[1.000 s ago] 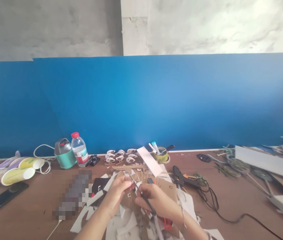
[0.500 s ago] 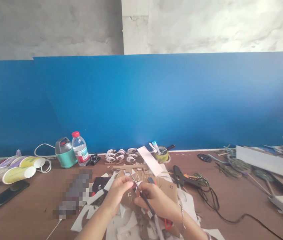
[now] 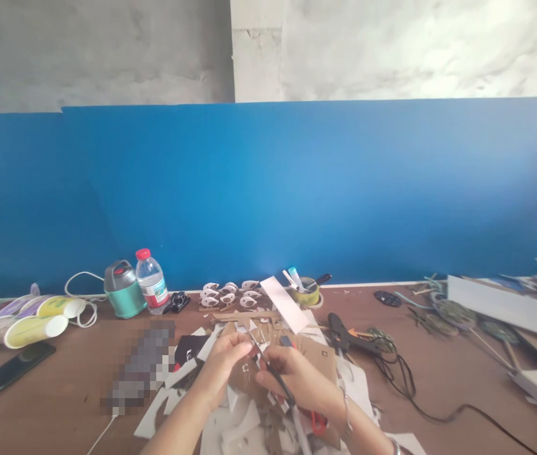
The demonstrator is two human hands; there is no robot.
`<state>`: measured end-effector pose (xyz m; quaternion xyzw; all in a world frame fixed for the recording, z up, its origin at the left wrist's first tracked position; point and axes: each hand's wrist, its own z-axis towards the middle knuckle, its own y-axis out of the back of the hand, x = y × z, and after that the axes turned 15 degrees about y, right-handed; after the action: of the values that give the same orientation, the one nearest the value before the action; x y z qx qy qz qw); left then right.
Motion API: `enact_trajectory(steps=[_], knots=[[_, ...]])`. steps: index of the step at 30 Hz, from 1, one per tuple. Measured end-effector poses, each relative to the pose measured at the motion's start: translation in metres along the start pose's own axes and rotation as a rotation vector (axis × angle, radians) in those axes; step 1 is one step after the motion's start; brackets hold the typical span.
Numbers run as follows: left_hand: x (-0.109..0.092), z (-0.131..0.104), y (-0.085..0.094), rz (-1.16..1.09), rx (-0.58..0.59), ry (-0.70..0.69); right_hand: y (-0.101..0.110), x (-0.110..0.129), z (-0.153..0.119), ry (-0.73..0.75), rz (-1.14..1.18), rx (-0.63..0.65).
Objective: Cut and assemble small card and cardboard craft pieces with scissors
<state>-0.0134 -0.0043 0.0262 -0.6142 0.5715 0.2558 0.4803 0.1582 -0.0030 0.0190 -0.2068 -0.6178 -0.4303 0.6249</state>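
Blue panel (image 3: 268, 196) spanned the view. Above it stood a blotchy grey wall (image 3: 98, 50), brightest over the panel's right end. Below it lay a brown tabletop (image 3: 439, 373).

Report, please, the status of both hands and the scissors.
Right hand gripping scissors, pointed forward. Left hand pinched close beside them; whether holding anything, unclear. Paper scraps cluttered beneath both hands.

1 head-worn camera looks forward and down across the near table (image 3: 79, 366) to a blue panel (image 3: 268, 196).
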Motion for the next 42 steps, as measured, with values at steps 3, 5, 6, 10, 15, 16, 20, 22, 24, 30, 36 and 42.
enact_trajectory(steps=[3, 5, 6, 10, 15, 16, 20, 22, 24, 30, 36, 42], knots=[[0.0006, 0.001, 0.0007, 0.005, -0.005, -0.002, 0.0005, 0.0003, -0.0003, -0.008, -0.012, -0.001], [0.0007, 0.0016, 0.0009, -0.001, -0.002, -0.004, 0.001, 0.0012, 0.0, -0.016, -0.024, 0.001], [0.0008, 0.0019, 0.001, -0.004, 0.002, -0.003, 0.0012, 0.0015, 0.0001, -0.015, -0.029, 0.0], [0.0018, 0.0032, 0.0021, -0.009, 0.0, -0.001, 0.0023, 0.0015, -0.0003, -0.018, -0.044, 0.005], [0.0036, 0.0046, 0.0038, 0.004, -0.04, -0.003, 0.0058, 0.0001, -0.0019, -0.016, -0.091, 0.018], [0.0037, 0.0047, 0.0038, 0.008, -0.046, -0.005, 0.0067, -0.0007, -0.0019, -0.013, -0.097, 0.022], [0.004, 0.0056, 0.0034, 0.023, -0.055, 0.002, 0.0084, -0.0059, 0.0005, -0.018, -0.094, -0.005], [0.0045, 0.0062, 0.0034, 0.032, -0.054, 0.014, 0.0071, -0.0075, 0.0022, 0.014, -0.088, -0.091], [0.0051, 0.0063, 0.0033, 0.046, -0.036, 0.025, 0.005, -0.0066, 0.0033, 0.079, -0.107, -0.191], [0.0062, 0.0032, 0.001, 0.16, -0.023, 0.013, 0.0003, 0.0013, 0.0018, 0.179, -0.218, -0.252], [0.0097, 0.0063, 0.0009, 0.213, -0.042, 0.037, 0.0005, -0.0045, 0.0016, 0.173, -0.338, -0.232], [0.0072, 0.0014, -0.0006, 0.238, -0.021, -0.009, 0.0015, -0.0024, 0.0014, 0.19, -0.411, -0.236]])
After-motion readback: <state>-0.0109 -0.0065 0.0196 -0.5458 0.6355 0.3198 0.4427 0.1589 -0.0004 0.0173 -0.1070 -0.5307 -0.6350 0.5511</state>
